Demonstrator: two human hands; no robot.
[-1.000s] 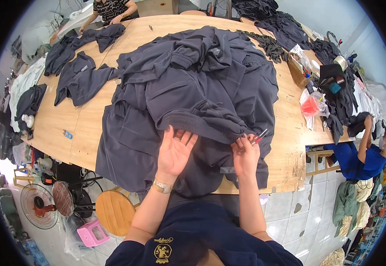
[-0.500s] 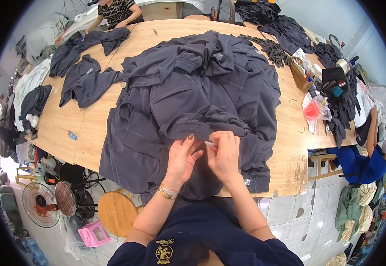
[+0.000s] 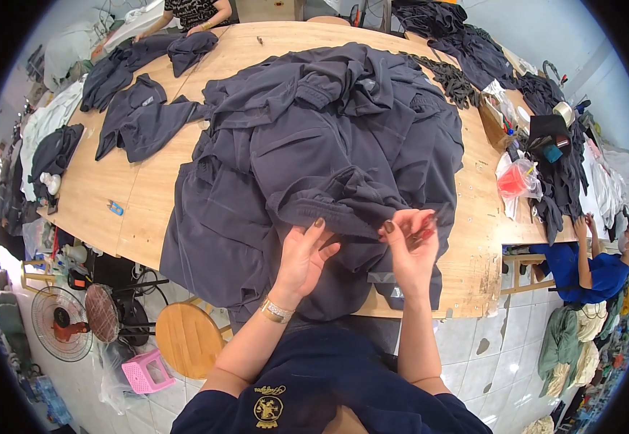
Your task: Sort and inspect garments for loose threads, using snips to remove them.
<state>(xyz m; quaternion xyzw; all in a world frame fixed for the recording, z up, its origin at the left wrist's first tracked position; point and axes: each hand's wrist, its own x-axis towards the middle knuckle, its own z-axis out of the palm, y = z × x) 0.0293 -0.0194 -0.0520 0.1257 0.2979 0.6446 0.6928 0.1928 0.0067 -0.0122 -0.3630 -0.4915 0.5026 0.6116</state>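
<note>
A dark grey garment with a gathered elastic band (image 3: 313,208) lies in front of me on a heap of similar garments (image 3: 293,148). My left hand (image 3: 301,257) is closed on the band's near edge, its thumb on the cloth and some fingers hidden beneath. My right hand (image 3: 412,249) is at the band's right end, thumb by the cloth and fingers curled. Something small and red shows among those fingers; its kind is unclear. Below that hand, a pale, see-through strip (image 3: 382,277) shows against the dark cloth.
The heap covers the middle of a wooden table (image 3: 155,192). Blue thread snips (image 3: 115,208) lie at left, near a loose garment (image 3: 141,119). A red drink in a plastic bag (image 3: 515,181) stands at right. One person works at far left, another person (image 3: 582,264) sits at right.
My right hand has moved right, away from my left hand, and turned; red now shows in its fingers. My left hand stays at the band. The seated person's arms have shifted.
</note>
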